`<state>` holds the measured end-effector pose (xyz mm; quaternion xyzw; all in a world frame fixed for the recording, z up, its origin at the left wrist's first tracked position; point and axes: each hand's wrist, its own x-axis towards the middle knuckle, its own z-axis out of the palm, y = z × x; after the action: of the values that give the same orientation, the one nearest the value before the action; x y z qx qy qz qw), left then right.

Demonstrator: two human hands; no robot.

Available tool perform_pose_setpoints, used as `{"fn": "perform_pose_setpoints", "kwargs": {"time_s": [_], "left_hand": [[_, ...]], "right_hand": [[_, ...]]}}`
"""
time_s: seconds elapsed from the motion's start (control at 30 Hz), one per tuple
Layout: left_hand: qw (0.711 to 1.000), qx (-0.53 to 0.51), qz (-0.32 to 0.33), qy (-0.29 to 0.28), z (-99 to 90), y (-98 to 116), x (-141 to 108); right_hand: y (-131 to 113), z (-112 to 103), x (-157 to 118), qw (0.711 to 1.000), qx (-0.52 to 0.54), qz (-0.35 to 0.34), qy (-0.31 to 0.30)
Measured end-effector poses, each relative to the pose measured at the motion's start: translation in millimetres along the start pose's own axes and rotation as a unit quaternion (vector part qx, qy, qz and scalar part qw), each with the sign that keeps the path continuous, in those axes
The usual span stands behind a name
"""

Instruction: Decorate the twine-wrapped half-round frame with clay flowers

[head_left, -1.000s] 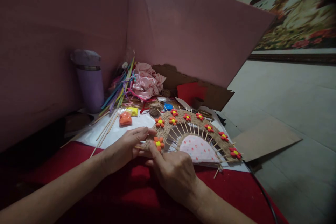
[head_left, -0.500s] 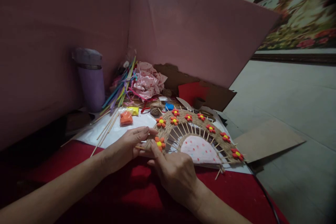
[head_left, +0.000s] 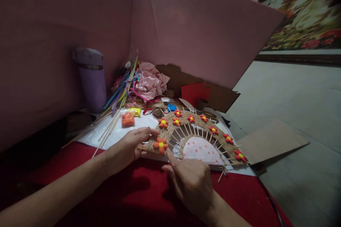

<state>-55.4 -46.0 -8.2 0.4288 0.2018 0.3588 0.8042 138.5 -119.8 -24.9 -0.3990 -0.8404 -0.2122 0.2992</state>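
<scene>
A half-round fan of woven twine and thin sticks [head_left: 194,116] lies over white paper, with several red and orange clay flowers along its band and a spotted cloth half-circle [head_left: 201,150] at its centre. My left hand [head_left: 129,144] grips the fan's left end, thumb and fingers around the edge. Close by is an orange flower with a yellow middle [head_left: 161,145]. My right hand [head_left: 192,179] is just right of that flower, index finger stretched toward it and thumb apart, with nothing visible in it.
Bagged orange clay [head_left: 128,119] and loose sticks [head_left: 108,130] lie on white paper [head_left: 92,134] at the left. Behind are a purple tumbler [head_left: 93,85], pipe cleaners [head_left: 129,81], crumpled pink cloth [head_left: 150,81] and a twine ball [head_left: 158,108]. Cardboard [head_left: 277,142] sits at the right.
My right hand has moved right and slightly down, off the orange flower, so the whole flower now shows. My left hand still holds the fan's left end.
</scene>
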Motion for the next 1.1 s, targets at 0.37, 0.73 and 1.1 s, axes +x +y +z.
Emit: {"fn": "perform_pose_setpoints", "kwargs": {"time_s": [0.37, 0.73, 1.1], "left_hand": [[1.0, 0.004, 0.002, 0.005, 1.6, 1, -2], [1.0, 0.014, -0.001, 0.011, 3.4, 2, -1], [0.817, 0.496, 0.167, 0.242, -9.0, 1, -2]], "right_hand": [[-1, 10, -2, 0.999, -0.021, -0.006, -0.046], [-2, 7, 2, 0.998, -0.017, -0.007, -0.056], [20, -46, -29, 0.998, -0.014, 0.06, 0.007]]}}
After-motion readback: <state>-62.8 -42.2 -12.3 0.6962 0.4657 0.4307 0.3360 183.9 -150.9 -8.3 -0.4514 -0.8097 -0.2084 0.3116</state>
